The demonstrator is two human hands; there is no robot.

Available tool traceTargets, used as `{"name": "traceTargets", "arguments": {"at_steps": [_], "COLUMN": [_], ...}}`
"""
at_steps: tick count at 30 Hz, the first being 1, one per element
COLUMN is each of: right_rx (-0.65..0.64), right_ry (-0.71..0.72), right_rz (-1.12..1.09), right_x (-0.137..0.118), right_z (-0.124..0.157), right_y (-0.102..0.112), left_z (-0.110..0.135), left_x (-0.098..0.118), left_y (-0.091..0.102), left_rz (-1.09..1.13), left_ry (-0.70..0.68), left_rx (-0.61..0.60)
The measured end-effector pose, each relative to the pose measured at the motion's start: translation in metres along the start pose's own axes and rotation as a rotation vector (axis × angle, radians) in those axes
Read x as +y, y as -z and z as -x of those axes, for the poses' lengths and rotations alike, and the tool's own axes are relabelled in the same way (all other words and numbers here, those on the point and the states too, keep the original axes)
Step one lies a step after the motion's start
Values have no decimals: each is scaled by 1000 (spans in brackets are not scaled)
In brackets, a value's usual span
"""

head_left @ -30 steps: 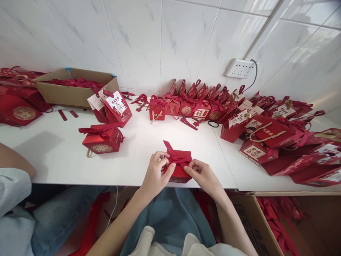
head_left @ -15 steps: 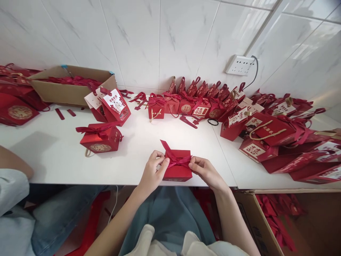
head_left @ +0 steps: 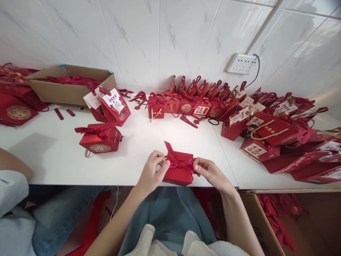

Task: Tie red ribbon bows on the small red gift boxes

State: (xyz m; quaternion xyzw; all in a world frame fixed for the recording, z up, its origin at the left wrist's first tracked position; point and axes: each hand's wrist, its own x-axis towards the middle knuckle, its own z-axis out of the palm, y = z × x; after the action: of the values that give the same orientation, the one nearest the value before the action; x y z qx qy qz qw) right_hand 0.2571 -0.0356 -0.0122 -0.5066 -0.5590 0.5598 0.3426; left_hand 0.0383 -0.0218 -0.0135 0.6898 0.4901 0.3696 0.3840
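Note:
In front of me at the table's near edge sits a red gift box [head_left: 179,177] with a crimson ribbon [head_left: 180,163] tied in a bow across its top. One ribbon tail sticks up toward the back left. My left hand [head_left: 156,169] pinches the ribbon at the box's left side. My right hand [head_left: 206,171] has its thumb and fingers closed on the bow's right end. Farther left stands another red box [head_left: 100,138] with a bow and a gold round emblem.
A cardboard box [head_left: 71,94] of ribbons stands at the back left. Several red gift boxes [head_left: 186,106] line the wall, and more pile up on the right [head_left: 277,138]. A black ring [head_left: 213,121] lies between. Another person's arm [head_left: 13,165] rests at the left edge.
My right hand has moved slightly right and down, drawing the bow's right end outward. The gift box has tilted and shifted a little. My left hand stays nearly in place.

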Motion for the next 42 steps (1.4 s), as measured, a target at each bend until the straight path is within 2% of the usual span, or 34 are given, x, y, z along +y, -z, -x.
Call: {"name": "traceTargets", "arguments": {"at_steps": [4,8,13,19,24,33,38,42], "right_rx": [104,204,109,91,95,71,69,54], "right_ry": [-26,-49,-33,-34,-43,-16,-4,33], "right_rz": [146,224,11,-192,-206,-314,-361,-345], "right_x": [-8,-9,-4,3,6,19,24,31], "right_z": [10,14,12,7,4,-1,-1,2], "right_y": [-11,-24,-25,-21,-21,-16,-18,-7], "left_z": [-1,0,2,2,3,4,5,2], "left_x": [5,7,5,1,-1,-4,-8,-11], "left_y": [2,1,-3,-6,-2,-5,-14,-14], "left_rz": [-40,-24,95,110,101,124,114,111], "left_ry": [-15,42,101,71,50,16,-19,-14], "left_rx": [-6,-20,-40,-62,-106,-86,-8,11]}}
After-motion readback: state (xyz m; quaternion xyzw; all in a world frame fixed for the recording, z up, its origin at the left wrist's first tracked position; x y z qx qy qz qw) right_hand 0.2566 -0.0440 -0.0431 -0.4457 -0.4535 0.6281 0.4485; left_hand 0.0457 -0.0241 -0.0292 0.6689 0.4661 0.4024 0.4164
